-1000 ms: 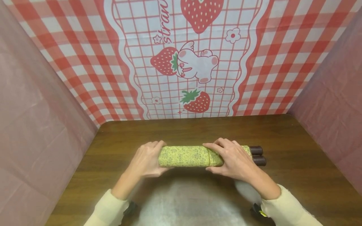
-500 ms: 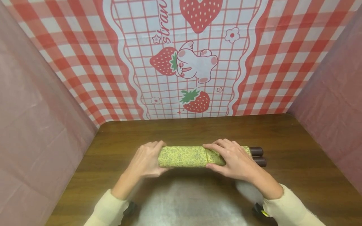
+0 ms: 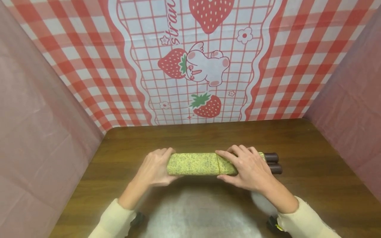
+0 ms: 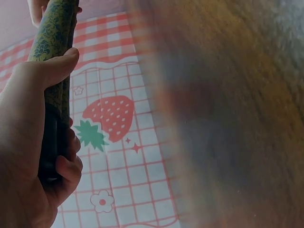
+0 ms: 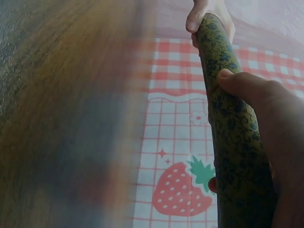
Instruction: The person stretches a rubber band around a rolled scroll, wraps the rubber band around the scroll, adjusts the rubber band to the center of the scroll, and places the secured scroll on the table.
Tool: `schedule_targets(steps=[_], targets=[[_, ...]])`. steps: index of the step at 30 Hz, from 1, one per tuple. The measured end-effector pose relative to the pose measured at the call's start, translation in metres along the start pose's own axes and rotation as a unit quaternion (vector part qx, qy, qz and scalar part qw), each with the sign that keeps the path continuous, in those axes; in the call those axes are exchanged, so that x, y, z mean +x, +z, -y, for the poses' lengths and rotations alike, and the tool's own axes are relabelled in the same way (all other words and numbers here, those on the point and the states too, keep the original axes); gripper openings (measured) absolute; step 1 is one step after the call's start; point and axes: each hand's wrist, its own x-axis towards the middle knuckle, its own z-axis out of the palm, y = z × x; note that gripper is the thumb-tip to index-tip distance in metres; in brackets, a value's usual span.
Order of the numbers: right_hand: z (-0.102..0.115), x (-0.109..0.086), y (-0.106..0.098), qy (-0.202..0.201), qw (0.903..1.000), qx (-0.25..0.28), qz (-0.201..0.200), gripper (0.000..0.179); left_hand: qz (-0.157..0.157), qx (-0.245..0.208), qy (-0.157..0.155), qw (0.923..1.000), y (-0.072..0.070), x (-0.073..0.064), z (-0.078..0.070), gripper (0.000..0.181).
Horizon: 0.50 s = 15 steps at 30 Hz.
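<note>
A rolled scroll (image 3: 193, 164) in yellow-green floral covering lies level across both hands, above the table. Two dark brown roller ends (image 3: 271, 157) jut out at its right. My left hand (image 3: 156, 168) grips the left end, thumb on the near side and fingers on the far side. Around the right part curls my right hand (image 3: 248, 168), just beyond a slanting seam. Blue flowers show on the scroll (image 5: 232, 114) in the right wrist view. A dark end (image 4: 50, 147) sits within the left hand's grasp in the left wrist view. The scroll's underside is hidden in the head view.
The brown wooden table (image 3: 190, 135) stretches below, with a glossy pale reflection near the front. Behind it hangs a red-and-white checked cloth (image 3: 137, 66) printed with strawberries. Pink fabric walls (image 3: 38, 115) close off both sides.
My right hand and the dark roller ends have shifted very slightly to the right. The left hand holds the same place, and both hands keep their grip on the scroll.
</note>
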Motion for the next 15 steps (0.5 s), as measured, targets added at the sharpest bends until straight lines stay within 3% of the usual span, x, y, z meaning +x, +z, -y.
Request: schedule_targets(steps=[8, 15], targets=[[0.0006, 0.0032, -0.0029, 0.018, 0.9991, 0.031, 0.025, 0.079, 0.001, 0.0, -0.007, 1.0, -0.0024, 0.0031, -0.0007, 0.084], [0.005, 0.0075, -0.0035, 0.025, 0.9996, 0.002, 0.01, 0.078, 0.008, -0.003, -0.018, 0.9998, -0.0024, 0.0049, -0.0042, 0.084]])
